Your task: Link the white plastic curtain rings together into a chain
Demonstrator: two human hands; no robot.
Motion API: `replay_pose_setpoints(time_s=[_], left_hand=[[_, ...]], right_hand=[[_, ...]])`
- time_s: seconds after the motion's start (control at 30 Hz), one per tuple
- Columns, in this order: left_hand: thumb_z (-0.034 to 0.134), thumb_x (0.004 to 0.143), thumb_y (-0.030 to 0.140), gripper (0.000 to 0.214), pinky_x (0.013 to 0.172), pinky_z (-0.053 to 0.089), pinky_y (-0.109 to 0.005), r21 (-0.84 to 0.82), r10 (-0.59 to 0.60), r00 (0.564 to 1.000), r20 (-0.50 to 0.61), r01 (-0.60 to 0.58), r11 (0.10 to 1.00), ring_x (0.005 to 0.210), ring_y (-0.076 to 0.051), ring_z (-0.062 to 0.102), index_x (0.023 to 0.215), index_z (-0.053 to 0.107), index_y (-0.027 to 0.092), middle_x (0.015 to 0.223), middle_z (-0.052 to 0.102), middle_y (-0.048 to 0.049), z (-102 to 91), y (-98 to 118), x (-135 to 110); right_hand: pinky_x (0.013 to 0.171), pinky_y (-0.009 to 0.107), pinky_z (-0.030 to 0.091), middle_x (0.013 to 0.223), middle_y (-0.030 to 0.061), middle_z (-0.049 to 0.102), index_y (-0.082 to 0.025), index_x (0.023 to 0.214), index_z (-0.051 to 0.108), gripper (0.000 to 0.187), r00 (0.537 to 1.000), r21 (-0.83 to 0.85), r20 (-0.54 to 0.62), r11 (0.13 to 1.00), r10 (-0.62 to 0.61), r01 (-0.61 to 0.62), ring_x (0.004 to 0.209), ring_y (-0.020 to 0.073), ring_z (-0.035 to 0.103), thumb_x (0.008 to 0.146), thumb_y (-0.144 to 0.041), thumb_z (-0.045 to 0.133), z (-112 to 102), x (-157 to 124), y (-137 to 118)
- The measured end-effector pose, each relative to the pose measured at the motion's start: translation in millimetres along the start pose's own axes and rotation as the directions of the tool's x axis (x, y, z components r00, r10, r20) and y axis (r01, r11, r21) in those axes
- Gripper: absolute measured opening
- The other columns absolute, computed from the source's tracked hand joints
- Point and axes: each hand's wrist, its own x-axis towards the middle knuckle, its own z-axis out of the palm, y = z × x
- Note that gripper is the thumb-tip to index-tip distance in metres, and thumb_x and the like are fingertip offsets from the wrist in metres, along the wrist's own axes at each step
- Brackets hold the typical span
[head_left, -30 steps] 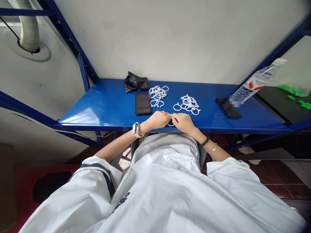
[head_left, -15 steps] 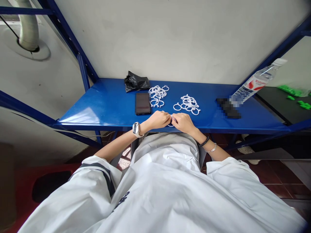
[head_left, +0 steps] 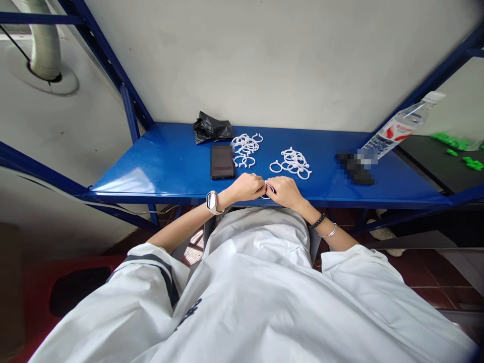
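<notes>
My left hand (head_left: 248,187) and my right hand (head_left: 284,191) meet at the front edge of the blue table (head_left: 170,166). Between them they pinch a white plastic ring (head_left: 266,197), with both hands closed on it. Fingers cover most of this ring; its small tabs show at the top and a lower arc below. Beyond my left hand lies a pile of similar white rings (head_left: 247,145), several with visible gaps. Past my right hand is a second pile of white rings (head_left: 295,160), most looking closed.
A dark phone (head_left: 222,162) lies left of the first pile, with a crumpled black plastic bag (head_left: 212,128) behind it. At right stand a water bottle (head_left: 399,128) and a blurred dark item (head_left: 357,169). Green pieces (head_left: 454,141) lie on a neighbouring black surface.
Both hands stay in place with the ring between them. Only a slight shift of the fingers and ring shows; the piles are unchanged.
</notes>
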Motion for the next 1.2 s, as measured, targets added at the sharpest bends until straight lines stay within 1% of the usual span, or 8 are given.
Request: replay_pose_setpoints(time_s=[0.2, 0.33, 0.7, 1.03, 1.2], left_hand=[[0.039, 0.092, 0.027, 0.036, 0.055, 0.030, -0.031, -0.052, -0.002, 1.000, -0.023, 0.001, 0.999, 0.057, -0.018, 0.053, 0.067, 0.062, 0.014, 0.065, 0.061, -0.0106, 0.5, -0.7, -0.5], [0.037, 0.092, 0.027, 0.037, 0.055, 0.031, -0.032, -0.045, 0.008, 1.000, -0.025, -0.009, 0.999, 0.058, -0.019, 0.053, 0.069, 0.063, 0.014, 0.065, 0.061, -0.0108, 1.0, -1.2, -0.4], [0.039, 0.092, 0.026, 0.035, 0.053, 0.023, -0.031, 0.014, 0.009, 1.000, -0.009, -0.009, 1.000, 0.055, -0.017, 0.051, 0.070, 0.064, 0.014, 0.066, 0.063, -0.0104, -0.1, -0.1, 0.0], [0.039, 0.093, 0.026, 0.035, 0.054, 0.024, -0.031, -0.021, 0.017, 0.999, -0.027, -0.018, 1.000, 0.055, -0.016, 0.051, 0.070, 0.063, 0.014, 0.067, 0.063, -0.0103, -0.2, -0.3, -0.7], [0.038, 0.093, 0.026, 0.035, 0.053, 0.022, -0.031, -0.008, 0.029, 0.999, -0.038, -0.029, 1.000, 0.055, -0.016, 0.051, 0.069, 0.060, 0.014, 0.067, 0.063, -0.0094, 0.4, -0.8, -0.7]], right_hand=[[0.064, 0.030, 0.027, 0.069, 0.0076, 0.065, -0.018, 0.070, 0.057, 0.023, 1.000, 0.005, 0.006, 1.000, -0.011, 0.011, 0.062, 0.0180, 0.050, 0.089, -0.020, 0.043, -0.6, 0.0, 0.6], [0.064, 0.031, 0.027, 0.070, 0.0076, 0.066, -0.018, 0.070, 0.057, 0.023, 1.000, 0.008, 0.005, 1.000, -0.006, 0.006, 0.061, 0.0180, 0.049, 0.089, -0.020, 0.043, 0.5, 0.2, 1.1], [0.063, 0.031, 0.027, 0.069, 0.0074, 0.066, -0.018, 0.071, 0.057, 0.022, 1.000, 0.008, -0.006, 1.000, 0.001, 0.000, 0.061, 0.0181, 0.049, 0.088, -0.020, 0.043, 0.8, 0.5, 1.2], [0.063, 0.031, 0.026, 0.069, 0.0075, 0.065, -0.018, 0.071, 0.057, 0.023, 1.000, 0.015, -0.003, 1.000, 0.012, -0.011, 0.061, 0.0183, 0.050, 0.089, -0.020, 0.043, 0.8, 0.3, 1.4], [0.063, 0.030, 0.026, 0.069, 0.0072, 0.066, -0.018, 0.070, 0.056, 0.022, 1.000, 0.005, -0.006, 1.000, 0.013, -0.013, 0.061, 0.0177, 0.050, 0.088, -0.020, 0.044, 1.9, 0.6, 1.7]])
